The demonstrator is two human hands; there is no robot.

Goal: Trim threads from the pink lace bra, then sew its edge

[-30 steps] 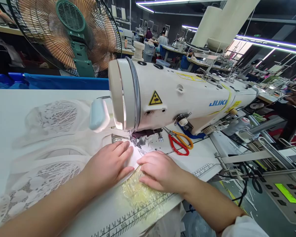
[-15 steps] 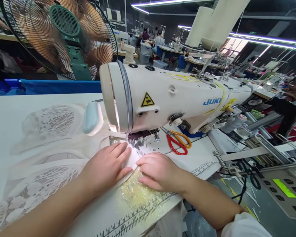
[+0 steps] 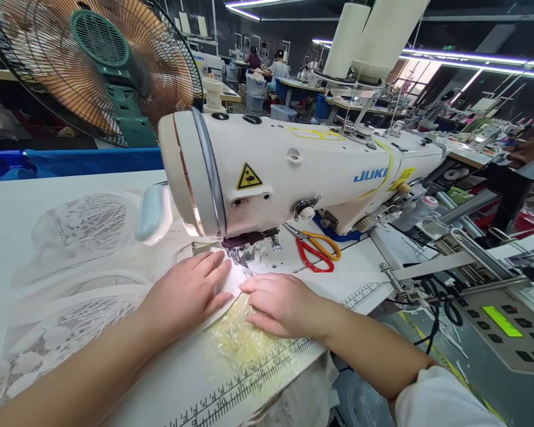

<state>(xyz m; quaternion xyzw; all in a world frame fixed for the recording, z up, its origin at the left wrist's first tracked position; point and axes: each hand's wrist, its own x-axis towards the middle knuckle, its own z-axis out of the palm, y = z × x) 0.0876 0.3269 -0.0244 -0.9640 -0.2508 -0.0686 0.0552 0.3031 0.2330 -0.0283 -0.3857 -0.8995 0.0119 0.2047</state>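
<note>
White fabric piece, a small flat panel of cloth, lies on the white work surface just in front of the metal presser foot of a cream-white JUKI industrial sewing machine, its far edge reaching the needle area. The person's left hand rests palm-down on it with fingers stretched out toward the foot. The right hand lies flat beside it, fingertips touching the cloth's near edge. Neither of the hands grips anything: both are spread and pressing, apparently to hold the piece smooth and square to the needle line.

Under the right hand sits a yellowed patch of clear tape above a printed ruler strip along the surface's front edge, seemingly a wear guard where cloth slides most. White openwork lace pieces trail away to the left of the machine, spread out where the left forearm can steady them. Red-and-orange-handled scissors lie on the machine bed just beside the right hand, closed, likely parked within easy reach. A pale blue lamp head hangs by the machine's face. A green-and-orange standing fan faces the station, tall white thread cones stand behind the machine, and other people work at tables far back.
</note>
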